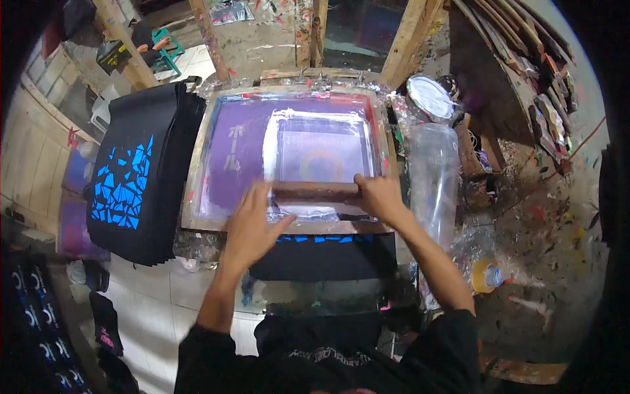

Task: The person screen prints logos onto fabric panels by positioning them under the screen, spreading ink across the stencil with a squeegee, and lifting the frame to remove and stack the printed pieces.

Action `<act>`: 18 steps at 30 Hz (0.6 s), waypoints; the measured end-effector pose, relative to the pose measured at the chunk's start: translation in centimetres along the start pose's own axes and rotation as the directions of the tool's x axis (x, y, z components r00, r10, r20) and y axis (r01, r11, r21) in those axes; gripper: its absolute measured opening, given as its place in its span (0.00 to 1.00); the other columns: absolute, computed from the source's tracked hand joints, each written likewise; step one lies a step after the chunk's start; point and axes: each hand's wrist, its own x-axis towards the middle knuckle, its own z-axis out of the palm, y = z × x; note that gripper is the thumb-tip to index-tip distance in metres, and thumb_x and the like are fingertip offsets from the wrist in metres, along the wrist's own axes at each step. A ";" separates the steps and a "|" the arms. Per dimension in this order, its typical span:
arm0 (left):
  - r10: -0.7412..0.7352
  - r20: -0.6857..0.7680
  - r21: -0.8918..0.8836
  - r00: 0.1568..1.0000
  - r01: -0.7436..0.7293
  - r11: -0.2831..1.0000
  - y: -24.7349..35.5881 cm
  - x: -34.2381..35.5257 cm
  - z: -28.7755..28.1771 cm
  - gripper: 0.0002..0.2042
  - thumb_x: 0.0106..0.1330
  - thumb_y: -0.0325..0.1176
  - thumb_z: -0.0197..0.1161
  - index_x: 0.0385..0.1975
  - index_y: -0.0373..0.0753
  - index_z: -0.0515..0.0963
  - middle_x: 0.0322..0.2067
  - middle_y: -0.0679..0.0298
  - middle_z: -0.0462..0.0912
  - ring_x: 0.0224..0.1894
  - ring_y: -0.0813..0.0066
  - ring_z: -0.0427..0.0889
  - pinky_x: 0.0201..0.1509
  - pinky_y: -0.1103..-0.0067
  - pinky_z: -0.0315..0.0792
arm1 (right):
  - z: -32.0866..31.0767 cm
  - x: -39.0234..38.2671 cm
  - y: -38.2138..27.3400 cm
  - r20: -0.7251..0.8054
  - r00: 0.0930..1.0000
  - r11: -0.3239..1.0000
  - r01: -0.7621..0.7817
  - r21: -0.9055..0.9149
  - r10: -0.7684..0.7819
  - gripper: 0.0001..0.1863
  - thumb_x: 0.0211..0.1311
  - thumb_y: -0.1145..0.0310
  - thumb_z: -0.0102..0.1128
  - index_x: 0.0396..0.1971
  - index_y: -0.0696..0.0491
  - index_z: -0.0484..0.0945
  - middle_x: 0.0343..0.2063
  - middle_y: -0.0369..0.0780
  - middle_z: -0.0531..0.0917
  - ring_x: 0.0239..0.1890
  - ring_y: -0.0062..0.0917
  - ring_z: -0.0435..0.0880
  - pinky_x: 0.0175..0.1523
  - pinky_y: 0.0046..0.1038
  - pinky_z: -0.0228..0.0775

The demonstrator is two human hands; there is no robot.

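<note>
A wooden-handled squeegee [315, 192] lies crosswise over the near part of a purple-meshed printing screen [226, 141] in a wooden frame. My right hand [382, 199] is closed round its right end. At the left end, my left hand [252, 220] holds it with the fingers, the thumb sticking out toward the middle. White ink [270, 148] borders a paler rectangle of mesh with a faint ring design. Below the frame's near edge shows a black fabric piece [321, 259] with blue shapes along its top; the rest of it is hidden under the screen.
A thick stack of black panels [138, 171] with blue shard prints stands left of the screen. On the right are a white-smeared round tub [430, 97], a clear plastic bottle [433, 184] and a yellow tape roll [485, 276]. Another person [147, 43] sits at the far left.
</note>
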 end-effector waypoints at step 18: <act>0.138 0.274 0.045 0.952 -0.156 0.987 -13.1 16.5 9.3 0.16 0.60 0.37 0.68 0.38 0.34 0.71 0.31 0.45 0.82 0.38 0.40 0.82 0.41 0.56 0.75 | 4.1 16.3 7.5 -0.195 0.963 0.972 0.152 -0.176 -0.186 0.21 0.53 0.45 0.68 0.29 0.48 0.78 0.17 0.40 0.82 0.26 0.40 0.84 0.50 0.44 0.69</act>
